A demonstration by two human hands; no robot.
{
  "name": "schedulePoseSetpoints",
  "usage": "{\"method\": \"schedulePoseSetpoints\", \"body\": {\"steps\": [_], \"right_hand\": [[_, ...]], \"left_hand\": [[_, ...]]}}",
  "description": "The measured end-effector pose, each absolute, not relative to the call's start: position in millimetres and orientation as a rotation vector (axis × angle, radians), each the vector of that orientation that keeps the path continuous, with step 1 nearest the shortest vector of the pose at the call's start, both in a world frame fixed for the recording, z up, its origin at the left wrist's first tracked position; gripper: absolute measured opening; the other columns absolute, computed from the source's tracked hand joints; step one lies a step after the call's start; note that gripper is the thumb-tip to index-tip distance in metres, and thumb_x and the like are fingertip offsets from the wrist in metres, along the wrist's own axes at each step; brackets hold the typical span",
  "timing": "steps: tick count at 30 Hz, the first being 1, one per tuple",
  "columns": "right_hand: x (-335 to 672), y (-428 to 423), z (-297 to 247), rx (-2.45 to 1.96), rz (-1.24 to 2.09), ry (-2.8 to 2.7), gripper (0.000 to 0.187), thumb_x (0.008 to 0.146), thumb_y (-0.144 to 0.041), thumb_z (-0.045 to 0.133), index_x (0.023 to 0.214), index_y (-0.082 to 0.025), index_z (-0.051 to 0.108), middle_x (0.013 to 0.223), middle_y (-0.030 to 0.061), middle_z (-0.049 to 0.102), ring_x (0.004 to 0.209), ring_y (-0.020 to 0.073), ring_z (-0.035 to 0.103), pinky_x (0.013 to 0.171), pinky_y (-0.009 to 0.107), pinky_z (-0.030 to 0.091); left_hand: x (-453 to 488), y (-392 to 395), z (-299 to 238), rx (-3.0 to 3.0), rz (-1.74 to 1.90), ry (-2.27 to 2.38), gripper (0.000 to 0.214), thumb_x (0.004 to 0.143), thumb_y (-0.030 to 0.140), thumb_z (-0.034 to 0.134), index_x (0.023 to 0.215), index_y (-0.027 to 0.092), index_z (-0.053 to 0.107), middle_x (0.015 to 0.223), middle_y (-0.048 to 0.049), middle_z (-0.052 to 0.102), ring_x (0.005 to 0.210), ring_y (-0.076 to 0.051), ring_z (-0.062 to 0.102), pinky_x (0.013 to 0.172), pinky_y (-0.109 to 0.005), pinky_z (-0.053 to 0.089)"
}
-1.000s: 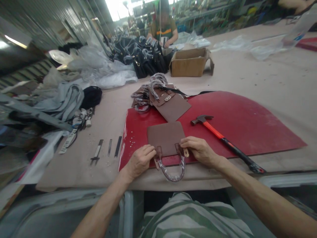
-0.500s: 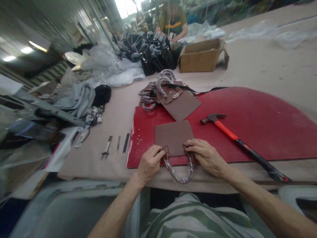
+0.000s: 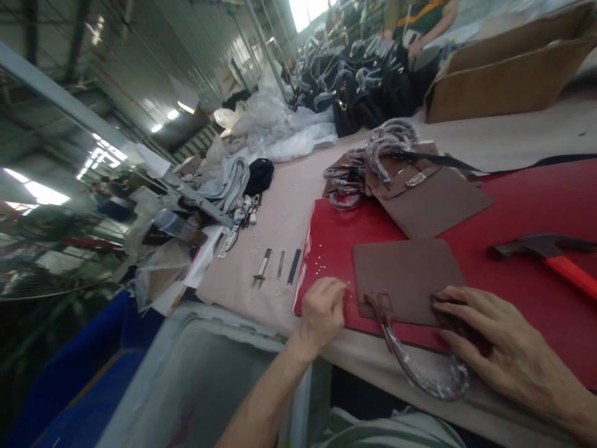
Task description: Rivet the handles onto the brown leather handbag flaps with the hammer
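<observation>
A brown bag panel [image 3: 405,274] lies flat on the red mat [image 3: 321,218]. A plastic-wrapped bag handle [image 3: 405,364] curves from the panel's near edge over the table's front edge. My right hand [image 3: 499,342] grips the handle's right end against the panel's near right corner, its fingers covering that end. At the left, the handle's flat tab [image 3: 383,303] rests on the panel, untouched. My left hand [image 3: 323,311] is beside the panel, low over the mat by some tiny metal bits [image 3: 319,261]. Its fingertips are pinched together; whatever they hold is hidden.
A claw hammer [image 3: 545,246] lies right of the panel. Behind are brown bag pieces [image 3: 438,193] with wrapped handles. Slim tools [image 3: 280,264] lie left of the mat. Farther back are black bags [image 3: 368,102], a cardboard box [image 3: 499,87] and a person [image 3: 426,28].
My left hand has let go of the handle's left tab and moved left to the mat beside the panel. My right hand stays on the right end. The view has swung left.
</observation>
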State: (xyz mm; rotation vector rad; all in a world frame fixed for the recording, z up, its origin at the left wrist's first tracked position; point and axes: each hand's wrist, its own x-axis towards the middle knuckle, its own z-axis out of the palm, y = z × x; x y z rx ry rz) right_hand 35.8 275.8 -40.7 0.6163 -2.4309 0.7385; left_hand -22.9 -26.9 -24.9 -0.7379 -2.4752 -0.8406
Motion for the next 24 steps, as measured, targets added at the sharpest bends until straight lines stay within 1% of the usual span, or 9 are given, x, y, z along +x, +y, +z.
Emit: {"method": "schedulePoseSetpoints", "body": {"steps": [2, 6, 8, 11, 14, 16, 18, 21, 24], "right_hand": [[34.1, 276.0, -40.7, 0.616, 0.744, -2.432, 0.02, 0.09, -0.027, 0.057, 0.109, -0.026, 0.066, 0.118, 0.0108, 0.066, 0.106, 0.0329, 0.064, 0.085, 0.051, 0.052], [35.6, 275.2, -39.1, 0.612, 0.755, -2.477, 0.02, 0.089, -0.026, 0.058, 0.108, -0.024, 0.065, 0.118, 0.0116, 0.065, 0.107, 0.0317, 0.062, 0.088, 0.051, 0.05], [38.5, 273.3, -35.6, 0.596, 0.786, -2.512, 0.022, 0.088, -0.023, 0.059, 0.109, -0.021, 0.064, 0.118, 0.0118, 0.064, 0.11, 0.0307, 0.06, 0.092, 0.051, 0.049], [41.9, 269.9, -29.3, 0.563, 0.856, -2.551, 0.023, 0.085, -0.018, 0.06, 0.108, -0.019, 0.063, 0.116, 0.0119, 0.064, 0.111, 0.029, 0.058, 0.095, 0.05, 0.047], [43.3, 267.9, -24.7, 0.534, 0.908, -2.567, 0.023, 0.084, -0.016, 0.06, 0.107, -0.019, 0.062, 0.113, 0.0117, 0.064, 0.111, 0.0281, 0.058, 0.096, 0.049, 0.046], [44.0, 267.7, -23.1, 0.524, 0.931, -2.572, 0.022, 0.084, -0.016, 0.06, 0.107, -0.019, 0.061, 0.113, 0.0116, 0.064, 0.111, 0.0276, 0.057, 0.097, 0.048, 0.045], [44.2, 268.0, -22.5, 0.527, 0.951, -2.572, 0.022, 0.084, -0.016, 0.06, 0.106, -0.019, 0.061, 0.113, 0.0115, 0.063, 0.111, 0.0273, 0.056, 0.097, 0.048, 0.044], [43.8, 268.3, -23.1, 0.537, 0.97, -2.567, 0.021, 0.084, -0.014, 0.059, 0.104, -0.018, 0.061, 0.112, 0.0114, 0.063, 0.111, 0.0271, 0.056, 0.098, 0.048, 0.044], [43.0, 267.9, -23.8, 0.529, 0.978, -2.564, 0.021, 0.084, -0.014, 0.058, 0.105, -0.018, 0.061, 0.113, 0.0116, 0.063, 0.112, 0.0272, 0.056, 0.098, 0.048, 0.044]], "left_hand": [[-40.2, -51.5, -17.1, -0.389, -0.691, -2.62, 0.023, 0.094, 0.015, 0.046, 0.098, 0.017, 0.069, 0.097, -0.0093, 0.072, 0.093, -0.02, 0.067, 0.087, -0.033, 0.053], [-78.1, -95.4, -5.1, 0.155, -0.221, -3.076, 0.028, 0.091, 0.032, 0.053, 0.105, 0.016, 0.07, 0.105, -0.0128, 0.073, 0.096, -0.025, 0.068, 0.08, -0.032, 0.05], [-94.8, -106.8, -4.4, 0.135, -0.209, -3.183, 0.025, 0.084, 0.033, 0.059, 0.096, 0.015, 0.072, 0.096, -0.0137, 0.075, 0.091, -0.026, 0.069, 0.074, -0.03, 0.048], [-116.7, -113.0, -7.7, 0.107, -0.174, -3.303, 0.021, 0.077, 0.033, 0.062, 0.07, 0.016, 0.07, 0.076, -0.013, 0.073, 0.078, -0.027, 0.068, 0.063, -0.029, 0.043], [-130.6, -115.9, -11.2, 0.118, -0.149, -3.387, 0.021, 0.071, 0.034, 0.064, 0.059, 0.017, 0.065, 0.061, -0.009, 0.067, 0.065, -0.025, 0.064, 0.055, -0.029, 0.037], [-132.1, -119.8, -12.3, 0.194, -0.303, -3.422, 0.022, 0.068, 0.037, 0.066, 0.058, 0.017, 0.064, 0.053, -0.0056, 0.062, 0.056, -0.022, 0.059, 0.051, -0.028, 0.035], [-127.5, -124.8, -12.1, 0.329, -0.726, -3.358, 0.024, 0.064, 0.04, 0.067, 0.061, 0.017, 0.063, 0.051, -0.0028, 0.06, 0.05, -0.019, 0.056, 0.048, -0.026, 0.037], [-114.2, -128.4, -8.9, 0.489, -1.464, -3.014, 0.033, 0.055, 0.043, 0.075, 0.067, 0.015, 0.06, 0.055, -0.0001, 0.061, 0.049, -0.014, 0.055, 0.048, -0.024, 0.044], [-99.3, -117.4, -3.2, 0.478, -1.89, -2.66, 0.04, 0.051, 0.039, 0.082, 0.073, 0.013, 0.061, 0.064, 0.0003, 0.065, 0.054, -0.013, 0.06, 0.05, -0.022, 0.05]]}}
